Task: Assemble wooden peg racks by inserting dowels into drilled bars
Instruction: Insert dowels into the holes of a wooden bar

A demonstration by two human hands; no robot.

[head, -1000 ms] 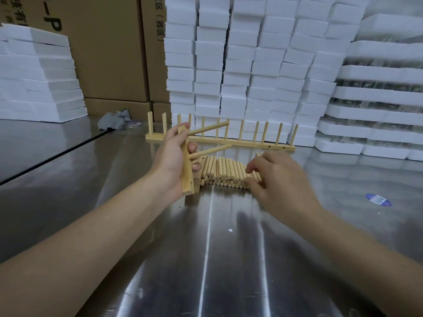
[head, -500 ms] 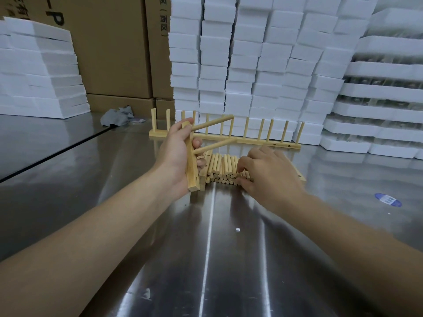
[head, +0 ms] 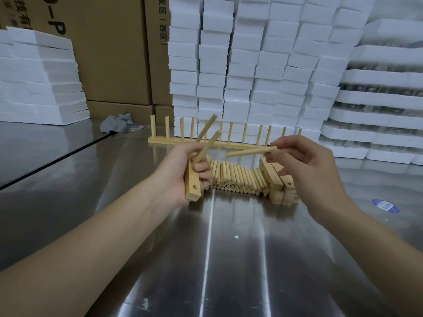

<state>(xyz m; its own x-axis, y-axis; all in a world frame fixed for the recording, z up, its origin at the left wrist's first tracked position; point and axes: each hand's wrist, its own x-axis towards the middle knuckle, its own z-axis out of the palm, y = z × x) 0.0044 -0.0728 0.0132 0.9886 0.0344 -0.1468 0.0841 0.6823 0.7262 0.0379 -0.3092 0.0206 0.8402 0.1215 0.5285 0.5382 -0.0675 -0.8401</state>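
Observation:
My left hand (head: 183,170) grips a short wooden bar (head: 191,186) held upright above the table, with an empty hole showing near its lower end. Two dowels (head: 206,131) stick out of the bar and slant up to the right. My right hand (head: 304,161) pinches a single loose dowel (head: 247,152) by its right end, lying almost level, its free end pointing toward the bar. Below the hands a pile of loose dowels (head: 235,179) lies on the steel table. Drilled bars (head: 277,184) are stacked at the pile's right end.
Finished peg racks (head: 229,139) stand in a row behind the pile. White foam blocks (head: 251,65) are stacked along the back and right, more at the left (head: 39,81). Cardboard boxes (head: 109,53) and a grey rag (head: 116,125) sit at the back left. A blue label (head: 385,205) lies on the table (head: 229,259).
My right hand has lifted off the pile with one dowel pinched in its fingers and risen toward the bar. The left hand has tilted the bar so its dowels slant more steeply.

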